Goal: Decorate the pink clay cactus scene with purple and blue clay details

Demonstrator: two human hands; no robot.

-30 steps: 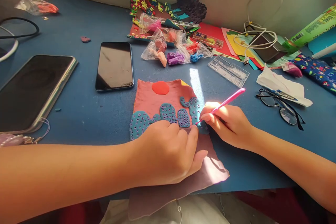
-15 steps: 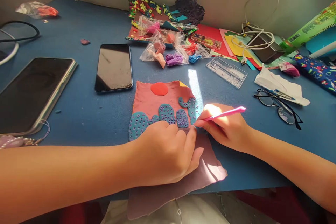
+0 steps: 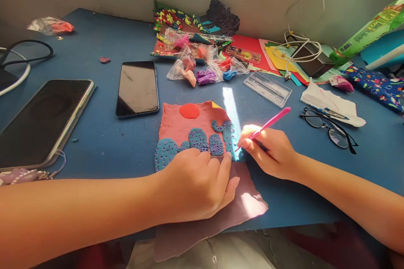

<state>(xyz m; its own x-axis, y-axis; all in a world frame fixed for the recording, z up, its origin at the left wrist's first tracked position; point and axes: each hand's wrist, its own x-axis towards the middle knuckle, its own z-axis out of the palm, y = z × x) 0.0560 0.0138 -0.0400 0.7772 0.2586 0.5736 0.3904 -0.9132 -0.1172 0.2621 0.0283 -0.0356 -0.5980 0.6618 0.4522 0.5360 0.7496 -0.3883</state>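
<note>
In front of me lies a clay picture with a pink upper part (image 3: 172, 119) and a mauve lower part (image 3: 249, 195) that overhangs the table's front edge. A flat red clay disc (image 3: 189, 111) sits near its top. Blue clay shapes (image 3: 167, 149), dotted with small purple rings, cross the middle. Between the fingers of my right hand (image 3: 273, 153) is a slim pink clay tool (image 3: 273, 118), its thin tip at the rightmost blue shape (image 3: 229, 134). My left hand (image 3: 197, 185) rests on the picture, index finger and thumb apart, other fingers bent under and partly hidden.
Two phones, one larger (image 3: 44, 122) and one smaller (image 3: 138, 88), lie to the left. Bagged clay lumps (image 3: 206, 75) and a decorated clay piece (image 3: 170, 19) are at the back. On the right are eyeglasses (image 3: 337, 136), a clear plastic case (image 3: 268, 88) and a coiled cable (image 3: 303, 52).
My right hand has drawn back slightly from my left fingertip, and the pink tool stands steeper. My left hand stays on the picture. The whole view has shifted a little.
</note>
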